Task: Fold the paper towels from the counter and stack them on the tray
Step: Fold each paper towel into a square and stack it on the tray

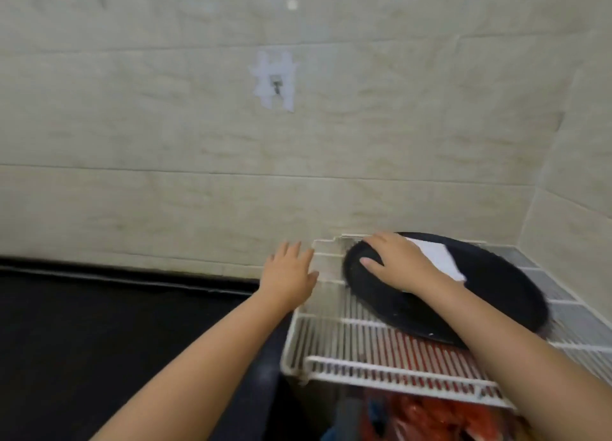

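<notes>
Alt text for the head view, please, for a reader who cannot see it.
The right hand rests on a black tray holding a folded white paper towel, on a white wire rack. The left hand, fingers spread, reaches toward the rack's left edge, beside a dark counter and tiled wall.

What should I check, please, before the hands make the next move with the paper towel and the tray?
1. Tray resting on the white wire rack: ok, though it overlaps the rack's bars toward the wall side.
2. Folded paper towel lying on the tray: ok, white and inside the rim.
3. Right hand placed on the tray beside the towel: ok, fingers flat, not curled around anything.
4. Left hand free: ok, open, at the rack's left edge, holding nothing.
5. More towels waiting on the dark counter: cannot tell, none visible here.
6. Towel stack neat: cannot tell, picture blurred.
</notes>
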`<act>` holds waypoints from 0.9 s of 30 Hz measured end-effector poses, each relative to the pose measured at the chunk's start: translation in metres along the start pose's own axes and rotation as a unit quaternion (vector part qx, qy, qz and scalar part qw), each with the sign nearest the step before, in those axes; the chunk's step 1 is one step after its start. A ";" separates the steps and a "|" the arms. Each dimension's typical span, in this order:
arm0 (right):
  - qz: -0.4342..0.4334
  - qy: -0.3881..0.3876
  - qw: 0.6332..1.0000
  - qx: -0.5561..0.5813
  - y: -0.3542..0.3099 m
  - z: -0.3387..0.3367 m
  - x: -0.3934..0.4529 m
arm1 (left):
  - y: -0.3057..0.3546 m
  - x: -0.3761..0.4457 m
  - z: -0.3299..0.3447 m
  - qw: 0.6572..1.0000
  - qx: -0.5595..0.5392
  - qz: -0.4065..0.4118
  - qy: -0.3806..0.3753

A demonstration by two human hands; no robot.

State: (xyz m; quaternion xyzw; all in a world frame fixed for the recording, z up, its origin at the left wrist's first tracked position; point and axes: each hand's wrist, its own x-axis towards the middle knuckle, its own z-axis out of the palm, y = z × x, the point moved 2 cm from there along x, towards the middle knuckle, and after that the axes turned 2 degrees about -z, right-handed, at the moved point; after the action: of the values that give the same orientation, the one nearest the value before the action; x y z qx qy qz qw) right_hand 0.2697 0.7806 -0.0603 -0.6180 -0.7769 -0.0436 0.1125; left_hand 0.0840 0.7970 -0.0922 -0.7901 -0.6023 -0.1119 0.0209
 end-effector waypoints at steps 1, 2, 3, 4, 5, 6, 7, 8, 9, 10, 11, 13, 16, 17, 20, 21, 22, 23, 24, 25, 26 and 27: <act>-0.022 0.006 1.000 0.005 -0.027 -0.001 0.006 | -0.024 -0.015 -0.010 0.999 0.016 -0.028 0.009; -0.044 0.009 0.999 0.011 -0.062 -0.002 0.010 | -0.052 -0.036 -0.022 0.997 0.032 -0.062 0.017; -0.064 0.008 0.998 0.020 -0.098 -0.001 0.013 | -0.079 -0.058 -0.034 0.994 0.044 -0.092 0.023; -0.086 0.006 0.996 0.030 -0.136 0.000 0.014 | -0.106 -0.082 -0.047 0.991 0.054 -0.121 0.026; -0.109 0.004 0.993 0.039 -0.175 0.002 0.014 | -0.133 -0.108 -0.058 0.987 0.065 -0.148 0.026; -0.129 0.002 0.991 0.046 -0.208 0.003 0.013 | -0.156 -0.132 -0.067 0.982 0.074 -0.170 0.026; -0.153 -0.004 0.987 0.054 -0.246 0.006 0.010 | -0.181 -0.161 -0.075 0.976 0.084 -0.199 0.027; -0.176 -0.014 0.982 0.064 -0.282 0.009 0.006 | -0.204 -0.189 -0.083 0.969 0.091 -0.227 0.029; -0.199 -0.025 0.977 0.073 -0.319 0.013 0.002 | -0.228 -0.219 -0.091 0.961 0.098 -0.256 0.031; -0.222 -0.032 0.971 0.078 -0.355 0.017 -0.004 | -0.250 -0.248 -0.099 0.953 0.104 -0.284 0.032; -0.243 -0.036 0.966 0.082 -0.385 0.021 -0.009 | -0.269 -0.271 -0.105 0.945 0.108 -0.308 0.033; -0.292 -0.047 0.951 0.089 -0.450 0.030 -0.023 | -0.306 -0.324 -0.115 0.924 0.112 -0.364 0.036; -0.352 -0.072 0.928 0.100 -0.533 0.046 -0.040 | -0.353 -0.391 -0.122 0.896 0.109 -0.429 0.029; -0.371 -0.079 0.919 0.103 -0.561 0.051 -0.044 | -0.369 -0.413 -0.123 0.887 0.109 -0.449 0.026; -0.418 -0.093 0.897 0.111 -0.638 0.067 -0.049 | -0.417 -0.463 -0.125 0.860 0.110 -0.498 0.018; -0.430 -0.097 0.890 0.113 -0.659 0.073 -0.049 | -0.432 -0.475 -0.125 0.852 0.110 -0.511 0.015; -0.444 -0.102 0.883 0.114 -0.683 0.079 -0.048 | -0.452 -0.487 -0.124 0.845 0.108 -0.524 0.015; -0.455 -0.107 0.876 0.115 -0.706 0.087 -0.045 | -0.470 -0.497 -0.122 0.837 0.109 -0.536 0.013; -0.465 -0.112 0.871 0.116 -0.729 0.095 -0.040 | -0.491 -0.505 -0.121 0.831 0.110 -0.545 0.013; -0.473 -0.117 0.866 0.114 -0.751 0.102 -0.033 | -0.513 -0.511 -0.119 0.826 0.111 -0.552 0.010; -0.479 -0.120 0.862 0.113 -0.769 0.109 -0.025 | -0.532 -0.514 -0.117 0.823 0.109 -0.558 0.007; -0.484 -0.122 0.859 0.115 -0.792 0.115 -0.013 | -0.558 -0.517 -0.117 0.819 0.110 -0.564 0.006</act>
State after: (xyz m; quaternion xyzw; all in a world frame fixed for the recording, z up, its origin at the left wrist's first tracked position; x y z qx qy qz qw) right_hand -0.5102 0.6078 -0.1188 -0.1474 -0.9850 0.0729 0.0519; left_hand -0.5960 0.4406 -0.1394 -0.3046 -0.9505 -0.0423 0.0444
